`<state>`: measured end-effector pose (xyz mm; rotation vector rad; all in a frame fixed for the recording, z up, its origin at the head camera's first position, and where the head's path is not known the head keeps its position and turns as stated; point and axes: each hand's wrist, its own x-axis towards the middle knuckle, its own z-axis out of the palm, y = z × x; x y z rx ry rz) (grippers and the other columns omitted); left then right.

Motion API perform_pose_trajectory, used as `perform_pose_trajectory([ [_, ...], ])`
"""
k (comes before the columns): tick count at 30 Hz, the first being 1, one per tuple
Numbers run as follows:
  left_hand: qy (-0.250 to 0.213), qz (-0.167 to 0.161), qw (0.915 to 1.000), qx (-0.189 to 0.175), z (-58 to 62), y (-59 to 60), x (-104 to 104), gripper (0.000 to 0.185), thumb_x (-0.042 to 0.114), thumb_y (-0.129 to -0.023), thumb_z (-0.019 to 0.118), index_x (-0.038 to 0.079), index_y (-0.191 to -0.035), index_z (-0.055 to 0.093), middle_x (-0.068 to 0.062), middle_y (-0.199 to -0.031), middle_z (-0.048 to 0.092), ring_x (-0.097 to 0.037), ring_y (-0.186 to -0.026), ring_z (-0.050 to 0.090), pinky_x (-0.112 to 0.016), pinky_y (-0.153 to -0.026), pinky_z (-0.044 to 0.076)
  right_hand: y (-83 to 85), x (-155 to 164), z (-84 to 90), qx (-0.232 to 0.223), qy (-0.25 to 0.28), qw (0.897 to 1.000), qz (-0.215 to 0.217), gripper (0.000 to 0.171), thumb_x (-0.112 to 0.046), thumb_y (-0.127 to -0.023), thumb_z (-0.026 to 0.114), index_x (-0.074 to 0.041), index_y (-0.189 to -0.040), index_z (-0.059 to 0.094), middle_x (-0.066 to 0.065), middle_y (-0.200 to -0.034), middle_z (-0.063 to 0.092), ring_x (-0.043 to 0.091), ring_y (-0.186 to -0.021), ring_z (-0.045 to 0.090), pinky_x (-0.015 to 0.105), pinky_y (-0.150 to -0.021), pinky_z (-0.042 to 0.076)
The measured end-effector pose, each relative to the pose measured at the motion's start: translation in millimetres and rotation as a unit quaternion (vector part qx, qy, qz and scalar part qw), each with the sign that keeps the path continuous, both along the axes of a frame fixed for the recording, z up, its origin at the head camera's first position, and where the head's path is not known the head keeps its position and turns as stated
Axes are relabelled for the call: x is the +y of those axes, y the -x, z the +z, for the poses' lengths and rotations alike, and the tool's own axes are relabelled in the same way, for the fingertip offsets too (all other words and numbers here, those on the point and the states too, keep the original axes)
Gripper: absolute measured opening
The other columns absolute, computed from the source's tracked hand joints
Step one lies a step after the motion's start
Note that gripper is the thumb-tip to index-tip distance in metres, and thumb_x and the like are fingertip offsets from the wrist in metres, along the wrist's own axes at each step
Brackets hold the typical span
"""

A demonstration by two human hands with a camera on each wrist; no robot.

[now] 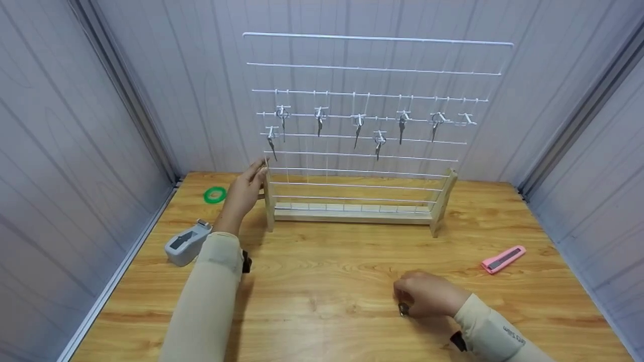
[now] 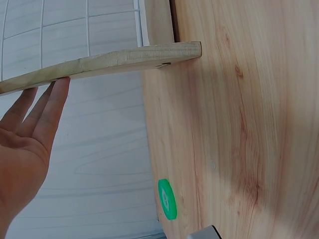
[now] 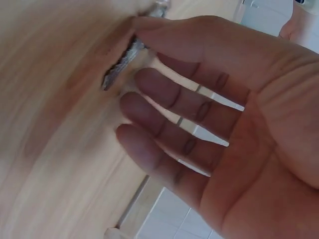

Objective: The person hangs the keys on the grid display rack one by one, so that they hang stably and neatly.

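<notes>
A white wire grid rack [image 1: 375,69] stands on a wooden base [image 1: 352,215] at the back of the table, with several metal keys [image 1: 357,126] hanging from its hooks. My left hand [image 1: 245,191] reaches up with straight fingers [image 2: 52,107] that touch the rack's left wooden post [image 2: 114,62]. Near the table's front, my right hand [image 1: 427,294] is curled over a small metal key [image 1: 403,308]. In the right wrist view that key [image 3: 122,62] sits at the tip of the topmost finger [image 3: 199,37], while the other fingers are loosely bent.
A green tape roll [image 1: 215,194] lies at the back left, also in the left wrist view [image 2: 167,199]. A grey tape dispenser [image 1: 187,244] sits by the left edge. A pink utility knife [image 1: 503,259] lies at the right. Grey walls enclose the wooden table [image 1: 327,261].
</notes>
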<state>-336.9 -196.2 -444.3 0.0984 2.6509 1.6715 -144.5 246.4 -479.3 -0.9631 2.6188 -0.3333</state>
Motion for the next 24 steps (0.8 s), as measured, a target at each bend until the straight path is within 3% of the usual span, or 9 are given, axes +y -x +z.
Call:
perform_pose_trajectory([
  [4,0.001,-0.003,1.0,-0.002,-0.4,-0.1,-1,0.059,0.056,-0.111,0.045,0.041,-0.167,0.035,-0.013,-0.172,0.04,-0.043,-0.144,0.059,-0.054,-0.111,0.062,-0.4,-1,-3.8,0.021,0.022,0.999,0.025,0.028,0.006,-0.077,0.08,-0.015,-0.095,0.074,-0.002,-0.082,0.065,0.001,-0.074,0.047,0.02,-0.063,0.046],
  [8,0.005,-0.004,1.0,0.001,-0.2,-0.2,-1,0.059,0.056,-0.111,0.045,0.041,-0.167,0.034,-0.014,-0.172,0.04,-0.044,-0.144,0.059,-0.053,-0.11,0.062,-0.2,-1,-5.4,0.008,0.043,0.998,0.041,0.025,0.002,-0.084,0.08,-0.018,-0.098,0.076,-0.002,-0.085,0.068,0.0,-0.075,0.05,0.019,-0.066,0.049],
  [14,0.002,-0.005,1.0,0.005,-0.7,-0.6,-1,0.062,0.057,-0.11,0.045,0.038,-0.168,0.033,-0.014,-0.173,0.039,-0.044,-0.145,0.058,-0.054,-0.111,0.061,2.5,-3,-8.6,-0.059,0.064,0.996,0.013,0.017,-0.003,-0.089,0.08,-0.018,-0.096,0.077,-0.007,-0.083,0.071,-0.005,-0.07,0.052,0.015,-0.063,0.048],
  [24,0.007,0.003,1.0,0.003,-1.7,-0.6,0,0.059,0.055,-0.111,0.045,0.041,-0.167,0.034,-0.013,-0.171,0.042,-0.041,-0.145,0.059,-0.053,-0.11,0.062,2.8,-3,-14.4,-0.053,0.074,0.996,0.011,0.012,-0.008,-0.094,0.08,-0.018,-0.098,0.076,-0.008,-0.081,0.07,-0.007,-0.068,0.051,0.014,-0.061,0.048],
])
